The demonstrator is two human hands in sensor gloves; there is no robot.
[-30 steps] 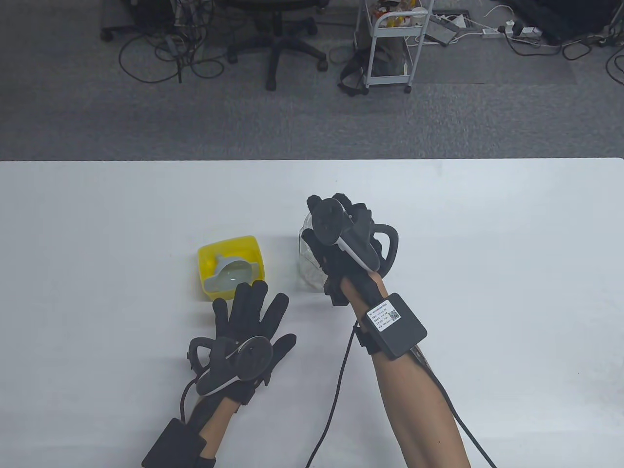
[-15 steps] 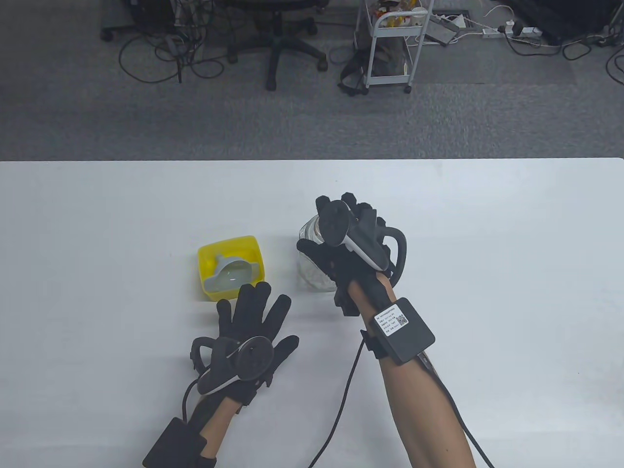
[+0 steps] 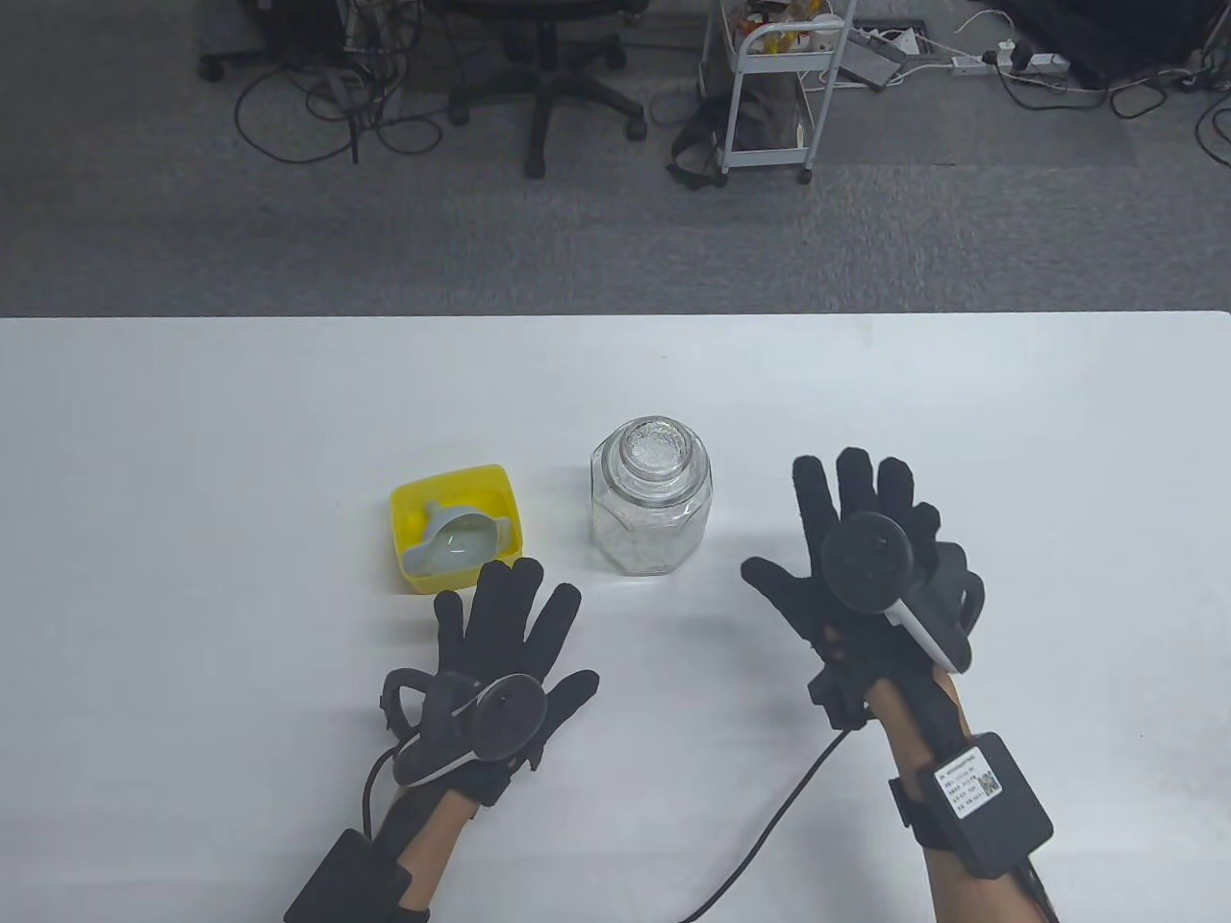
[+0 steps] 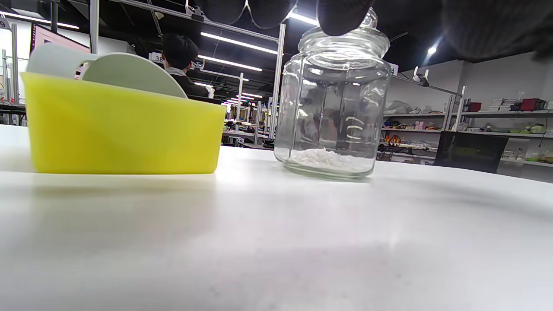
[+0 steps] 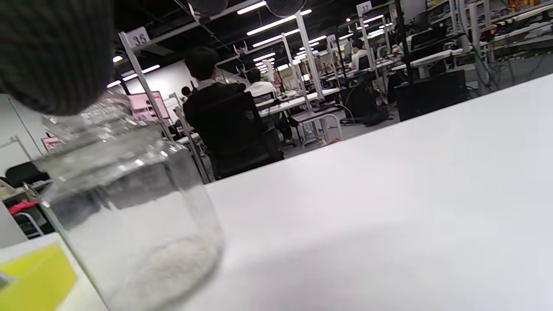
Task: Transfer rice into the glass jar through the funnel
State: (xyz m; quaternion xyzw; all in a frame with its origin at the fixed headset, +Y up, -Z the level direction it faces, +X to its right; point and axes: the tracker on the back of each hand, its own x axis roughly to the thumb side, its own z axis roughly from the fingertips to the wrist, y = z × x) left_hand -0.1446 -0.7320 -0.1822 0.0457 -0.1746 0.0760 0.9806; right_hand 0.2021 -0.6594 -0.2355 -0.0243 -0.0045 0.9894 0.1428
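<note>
right hand (image 3: pixel 870 567) withdrawn, white table (image 3: pixel 1010 461), carpet (image 3: pixel 288 240)

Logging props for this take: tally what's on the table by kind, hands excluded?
Glass jar, lid on, a little rice at the bottom: 1
Yellow bin: 1
Grey funnel, lying in the bin: 1
Total: 3

Black knit gloves cover both hands, left (image 3: pixel 505 639) and right (image 3: pixel 856 567); each carries a round black-and-white tracker, bare forearms, black wrist boxes, black cables.
</note>
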